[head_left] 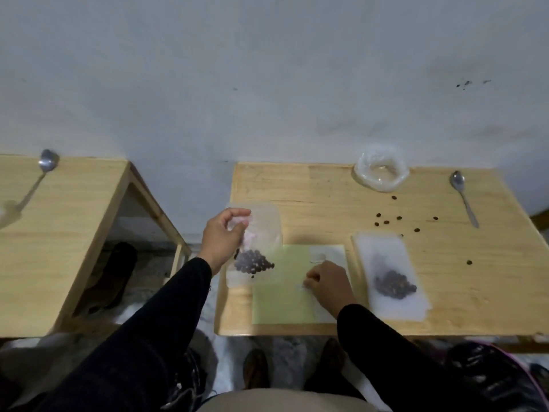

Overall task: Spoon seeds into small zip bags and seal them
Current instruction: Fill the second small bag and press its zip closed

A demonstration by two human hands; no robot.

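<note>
**Mia:** What is the left hand (222, 236) doing?

**Ben:** It is holding a small zip bag (255, 248) up by its top, at the left edge of the wooden table (326, 203). The fingers are curling round the top and pinching it. Dark seeds (254, 263) are sitting in the bottom of the bag.

**Mia:** And the right hand (328, 282)?

**Ben:** It is resting on a green sheet (282, 298). Its fingers are curling in, and they seem to be pinching something thin and clear. I cannot tell what it is.

**Mia:** Are there more bags?

**Ben:** Yes. A second filled bag (390, 278) is lying flat just to the right. A spoon (463, 197) is lying far back on the right. A crumpled plastic bag (380, 171) is sitting at the back edge. Another spoon (38, 176) is lying on the other table (59, 233) to the left.

**Mia:** What could go wrong?

**Ben:** I think the hanging bag may not be shut all the way. If it is tipping, seeds could be falling to the floor, because it is hanging right by the table edge. Some loose seeds (395, 221) are already lying on the table, and they could be rolling off.
</note>
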